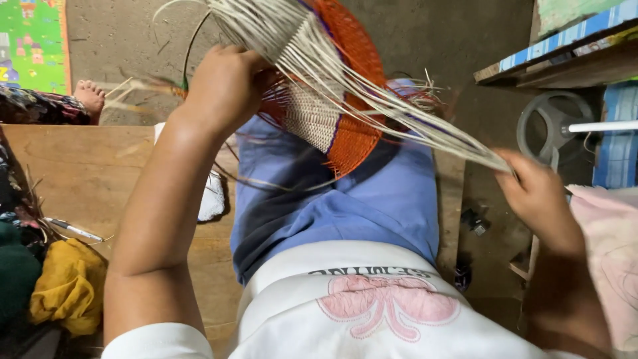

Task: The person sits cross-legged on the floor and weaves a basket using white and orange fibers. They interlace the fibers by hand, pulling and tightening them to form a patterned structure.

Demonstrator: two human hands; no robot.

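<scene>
— What does each hand have hold of?

— The left hand [222, 83] is closed over the near edge of a half-woven basket [332, 100], fingers curled behind it so only the back of the hand shows. The right hand [535, 193] is pinched shut on the far ends of a bundle of pale loose strands [412, 119], drawn out taut and slanting down to the right.

— And the basket itself?

— It is a shallow round piece, held tilted above the person's lap: a cream patch of tight, fine weave at the centre, a broad orange ribbed band around it, a thin dark line between the two. The strands fan from its top edge, thin, stiff and straw-like (a few stray ends are blurred).

— What lies beneath?

— Blue trousers [332, 199] and a white shirt [359, 312] with a pink printed shape, on a wooden platform [73, 173] of smooth boards, whose right edge drops to a dark floor.

— Any room around the hands?

— Open boards lie left of the forearm; beyond them sit a crumpled mustard-yellow cloth [70, 286], a pen [73, 230] and another person's bare foot [90, 96] by the concrete floor. To the right, close behind the right hand, stands a round grey fan base [551, 126] with a white pole, and a pink cloth [611, 246] lies against the wrist.
</scene>
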